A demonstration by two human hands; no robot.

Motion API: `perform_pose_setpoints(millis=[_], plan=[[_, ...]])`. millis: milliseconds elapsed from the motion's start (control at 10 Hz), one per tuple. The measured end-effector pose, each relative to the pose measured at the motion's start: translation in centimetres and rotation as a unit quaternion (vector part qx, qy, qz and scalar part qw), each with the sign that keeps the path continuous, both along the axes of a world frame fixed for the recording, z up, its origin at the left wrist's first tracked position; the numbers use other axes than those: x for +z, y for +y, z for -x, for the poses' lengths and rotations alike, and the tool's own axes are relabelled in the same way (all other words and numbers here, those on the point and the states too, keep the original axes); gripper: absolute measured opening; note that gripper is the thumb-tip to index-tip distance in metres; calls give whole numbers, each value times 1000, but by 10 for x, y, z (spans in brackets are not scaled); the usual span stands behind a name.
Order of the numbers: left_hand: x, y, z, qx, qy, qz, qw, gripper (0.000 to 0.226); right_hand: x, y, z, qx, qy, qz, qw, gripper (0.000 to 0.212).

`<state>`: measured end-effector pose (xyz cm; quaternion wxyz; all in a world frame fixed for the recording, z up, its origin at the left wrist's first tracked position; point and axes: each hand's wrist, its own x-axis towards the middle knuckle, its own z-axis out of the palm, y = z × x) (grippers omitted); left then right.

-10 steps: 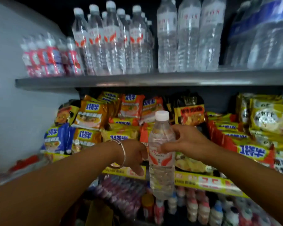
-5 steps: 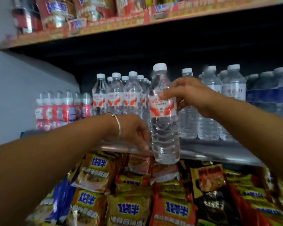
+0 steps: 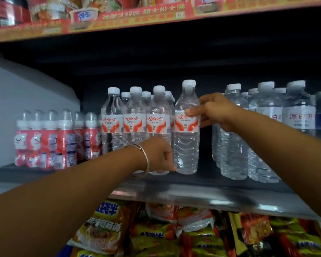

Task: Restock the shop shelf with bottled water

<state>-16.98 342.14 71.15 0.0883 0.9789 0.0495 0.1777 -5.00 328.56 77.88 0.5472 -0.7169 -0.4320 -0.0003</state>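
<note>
We hold a clear plastic water bottle with a white cap and a red-and-white label [image 3: 187,127] upright at the front of the grey metal shelf [image 3: 202,196], its base on or just above the shelf board; we cannot tell which. Our right hand [image 3: 214,112] grips it at the label from the right, thumb across the front. Our left hand [image 3: 160,154], with a silver bangle [image 3: 144,162] at the wrist, has its fingers curled at the bottle's lower left side, touching it near the base.

The bottle stands just right of a row of matching red-labelled water bottles [image 3: 135,121], and left of a group of taller clear bottles with pale labels [image 3: 263,130], with a dark gap between it and that group. Far left on the shelf stand small pink drink bottles [image 3: 44,140]. Below, on the near side, lie yellow and orange noodle packets [image 3: 107,225].

We judge this to be the placing step: the bottle is at its spot but not yet let go. Next we should settle it flat, nudge it into line with the row, then loosen both hands without tipping it.
</note>
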Motion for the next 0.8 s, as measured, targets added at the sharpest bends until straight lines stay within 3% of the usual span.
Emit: perform_pose_setpoints(millis=[200, 400, 500, 600, 800], plan=[[-9, 10, -17, 7, -3, 29, 1000, 20, -5, 10, -12, -8, 5, 7, 1000, 24], [-12, 10, -19, 11, -21, 44, 999, 21, -9, 19, -12, -35, -19, 5, 999, 55], [-12, 8, -20, 22, -23, 52, 998, 21, -14, 22, -7, -77, -80, 12, 994, 36], [-13, 6, -19, 34, -32, 69, 997, 19, -19, 21, 3, -123, -135, 44, 982, 32], [-18, -7, -13, 66, -67, 11, 996, 18, -39, 1, 30, -235, -279, 60, 929, 51]])
